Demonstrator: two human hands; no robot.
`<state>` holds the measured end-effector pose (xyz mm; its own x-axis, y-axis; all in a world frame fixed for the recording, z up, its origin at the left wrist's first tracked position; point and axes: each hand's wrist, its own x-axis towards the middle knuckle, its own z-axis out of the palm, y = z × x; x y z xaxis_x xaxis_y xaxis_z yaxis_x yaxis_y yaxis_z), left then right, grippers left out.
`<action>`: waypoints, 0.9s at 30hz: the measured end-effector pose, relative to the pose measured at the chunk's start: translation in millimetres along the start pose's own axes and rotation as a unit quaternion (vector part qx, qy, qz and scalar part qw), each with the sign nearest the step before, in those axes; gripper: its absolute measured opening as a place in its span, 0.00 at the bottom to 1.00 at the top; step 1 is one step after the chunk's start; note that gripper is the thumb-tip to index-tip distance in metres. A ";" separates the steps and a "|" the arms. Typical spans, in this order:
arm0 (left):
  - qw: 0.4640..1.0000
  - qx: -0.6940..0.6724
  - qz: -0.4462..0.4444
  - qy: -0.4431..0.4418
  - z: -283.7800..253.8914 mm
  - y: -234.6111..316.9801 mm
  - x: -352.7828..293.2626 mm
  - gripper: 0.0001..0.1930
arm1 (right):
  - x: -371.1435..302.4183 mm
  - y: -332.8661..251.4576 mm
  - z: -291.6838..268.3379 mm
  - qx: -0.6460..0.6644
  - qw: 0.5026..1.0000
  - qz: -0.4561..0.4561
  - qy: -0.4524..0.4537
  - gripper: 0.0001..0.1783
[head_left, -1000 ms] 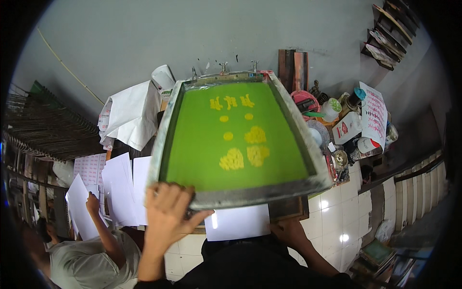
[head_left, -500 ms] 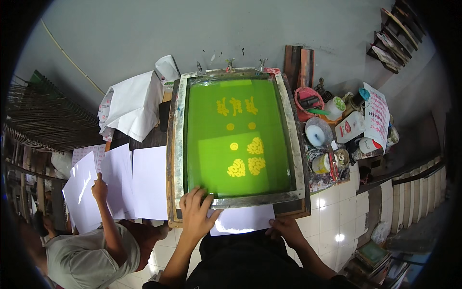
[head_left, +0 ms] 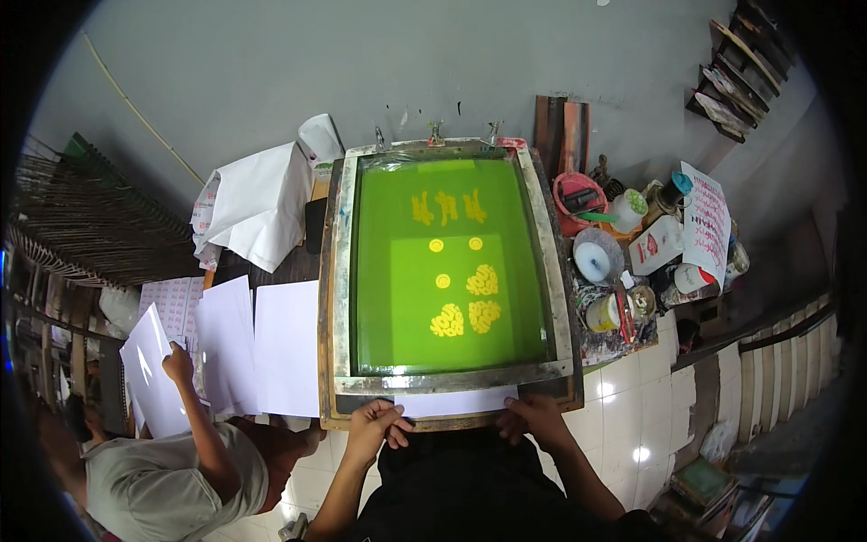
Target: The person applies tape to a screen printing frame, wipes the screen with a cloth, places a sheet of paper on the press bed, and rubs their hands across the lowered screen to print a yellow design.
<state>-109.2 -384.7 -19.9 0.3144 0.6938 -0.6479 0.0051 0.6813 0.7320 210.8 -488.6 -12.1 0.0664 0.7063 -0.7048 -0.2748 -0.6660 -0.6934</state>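
Note:
In front of me lies a screen-printing frame (head_left: 452, 383) with green mesh (head_left: 397, 271) and yellow motifs, over a dark, wood-edged board (head_left: 357, 408). A white sheet of paper (head_left: 456, 402) lies mostly beneath the frame; only a strip along its near edge shows plainly. My left hand (head_left: 373, 428) pinches the sheet's near left corner, thumb toward the paper and fingers bent. At the near right corner, my right hand (head_left: 535, 419) has its thumb and curled fingers closed on the sheet. Its fingertips are partly hidden.
On the left, a co-worker's hand (head_left: 178, 361) holds a white sheet beside paper stacks (head_left: 286, 348). A white bag (head_left: 262, 199) stands behind them. To the right are a bowl (head_left: 596, 257), jars (head_left: 603, 312) and a pink basin (head_left: 576, 194). Metal clamps (head_left: 436, 134) line the frame's far edge.
My left hand has left the frame's near bar and come down to the sheet's left corner. The sheet has slid farther under the frame. The co-worker's sheet has shifted slightly.

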 end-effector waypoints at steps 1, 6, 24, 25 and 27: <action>1.000 0.019 -0.007 0.001 1.2 2.4 0.2 0.10 | 0.4 -2.0 -1.6 -0.009 1.000 -0.005 0.006 0.18; 1.000 -0.002 0.024 0.013 7.8 -1.3 9.6 0.11 | 10.1 -10.4 -4.3 -0.032 0.999 -0.029 0.029 0.18; 0.997 0.009 0.028 0.070 8.7 0.6 8.1 0.09 | 14.7 -6.8 -11.1 -0.072 0.997 -0.011 0.037 0.15; 0.996 0.008 0.026 0.082 10.2 1.6 7.8 0.09 | 14.5 -8.9 -10.1 -0.070 0.997 -0.011 0.040 0.15; 0.995 0.008 0.024 0.094 12.5 2.5 7.7 0.09 | 11.9 -13.6 -7.4 -0.065 0.997 -0.011 0.048 0.16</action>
<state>-94.9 -380.6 -20.4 0.1322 0.7583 -0.6384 0.0105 0.6430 0.7658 222.5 -473.0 -12.1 0.1646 0.6986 -0.6964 -0.1464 -0.6809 -0.7176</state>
